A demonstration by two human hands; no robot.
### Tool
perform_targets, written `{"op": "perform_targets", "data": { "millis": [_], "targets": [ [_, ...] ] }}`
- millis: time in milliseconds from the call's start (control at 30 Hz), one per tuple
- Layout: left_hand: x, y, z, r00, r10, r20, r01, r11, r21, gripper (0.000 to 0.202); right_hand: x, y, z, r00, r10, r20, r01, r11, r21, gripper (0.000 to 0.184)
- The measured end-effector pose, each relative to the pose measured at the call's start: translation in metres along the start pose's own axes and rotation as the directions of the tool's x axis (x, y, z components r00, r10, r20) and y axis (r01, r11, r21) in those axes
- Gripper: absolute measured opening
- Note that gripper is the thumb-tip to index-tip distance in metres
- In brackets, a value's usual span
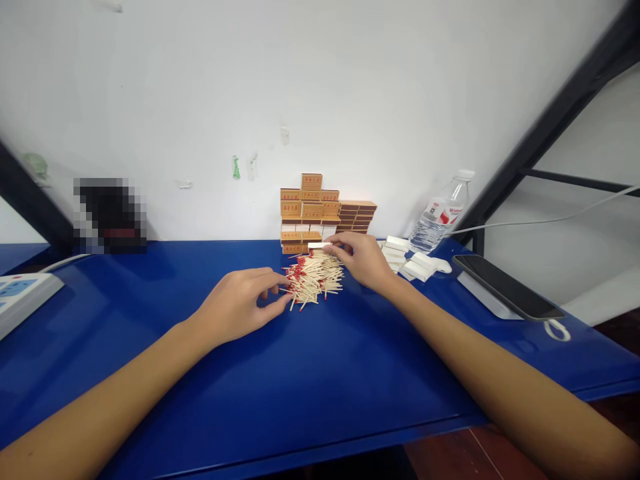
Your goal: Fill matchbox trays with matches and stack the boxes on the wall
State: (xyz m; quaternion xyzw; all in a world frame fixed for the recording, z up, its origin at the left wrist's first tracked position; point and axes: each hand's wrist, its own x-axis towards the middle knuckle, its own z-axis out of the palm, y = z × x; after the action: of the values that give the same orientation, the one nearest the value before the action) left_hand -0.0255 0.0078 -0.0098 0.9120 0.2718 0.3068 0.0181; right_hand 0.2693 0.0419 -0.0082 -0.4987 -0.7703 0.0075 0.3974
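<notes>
A loose heap of wooden matches (pixel 320 273) with red heads lies at the middle of the blue table. At its left edge is my left hand (pixel 245 300), thumb and index finger apart, their tips touching the nearest matches. My right hand (pixel 363 257) reaches over the heap's far right side. Its thumb and fingers pinch the end of a small white matchbox tray (pixel 319 246). Behind the heap stand stacked matchboxes (pixel 311 210) in orange and brown against the wall. How full the held tray is, I cannot tell.
Several white matchbox trays (pixel 419 267) lie in a loose pile to the right. Beyond them a water bottle (pixel 443 210) leans near the wall. A phone (pixel 507 287) rests at the right, with a white cable. At far left sits a power strip (pixel 30 297).
</notes>
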Motion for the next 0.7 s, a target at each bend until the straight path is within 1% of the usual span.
{"op": "perform_targets", "data": {
  "millis": [67, 133, 333, 433, 500, 533, 567, 600, 633, 667, 700],
  "targets": [
    [0.000, -0.001, -0.001, 1.000, -0.006, 0.002, 0.006, 1.000, 0.004, 0.021, -0.002, 0.000, -0.002, 0.999, -0.048, -0.019, 0.048, 0.998, -0.043, 0.022],
    [0.000, -0.001, -0.001, 1.000, -0.016, -0.002, 0.016, 1.000, 0.007, 0.022, -0.003, 0.000, -0.004, 0.997, -0.067, -0.033, 0.065, 0.996, -0.068, 0.024],
    [-0.001, -0.006, -0.004, 0.999, -0.054, -0.005, 0.054, 0.998, 0.029, 0.023, -0.006, -0.008, -0.011, 0.991, -0.128, -0.036, 0.125, 0.990, -0.067, 0.029],
    [-0.001, -0.011, -0.004, 0.999, -0.049, -0.022, 0.050, 0.998, 0.032, 0.025, -0.002, -0.010, -0.029, 0.992, -0.071, -0.101, 0.060, 0.992, -0.107, 0.032],
    [-0.002, -0.013, -0.004, 0.998, -0.045, -0.035, 0.047, 0.998, 0.033, 0.026, 0.001, -0.007, -0.051, 0.988, 0.012, -0.153, -0.031, 0.992, -0.121, 0.036],
    [-0.002, -0.013, -0.005, 0.998, -0.046, -0.036, 0.047, 0.998, 0.032, 0.026, 0.003, -0.003, -0.063, 0.986, 0.064, -0.152, -0.083, 0.989, -0.119, 0.040],
    [-0.002, -0.013, -0.005, 0.998, -0.048, -0.033, 0.049, 0.998, 0.031, 0.026, 0.004, 0.002, -0.076, 0.986, 0.127, -0.105, -0.139, 0.983, -0.120, 0.046],
    [-0.002, -0.013, -0.005, 0.998, -0.051, -0.027, 0.052, 0.998, 0.029, 0.026, 0.004, 0.009, -0.089, 0.981, 0.193, 0.024, -0.189, 0.974, -0.123, 0.053],
    [-0.002, -0.012, -0.005, 0.998, -0.056, -0.020, 0.056, 0.998, 0.027, 0.026, 0.004, 0.015, -0.100, 0.948, 0.246, 0.203, -0.226, 0.967, -0.117, 0.058],
    [-0.002, -0.012, -0.005, 0.998, -0.062, -0.014, 0.062, 0.998, 0.024, 0.026, 0.003, 0.022, -0.109, 0.879, 0.283, 0.384, -0.258, 0.959, -0.117, 0.061],
    [-0.002, -0.012, -0.004, 0.998, -0.067, -0.009, 0.067, 0.998, 0.020, 0.026, 0.002, 0.028, -0.116, 0.807, 0.304, 0.506, -0.276, 0.952, -0.132, 0.063]
  ]
}}
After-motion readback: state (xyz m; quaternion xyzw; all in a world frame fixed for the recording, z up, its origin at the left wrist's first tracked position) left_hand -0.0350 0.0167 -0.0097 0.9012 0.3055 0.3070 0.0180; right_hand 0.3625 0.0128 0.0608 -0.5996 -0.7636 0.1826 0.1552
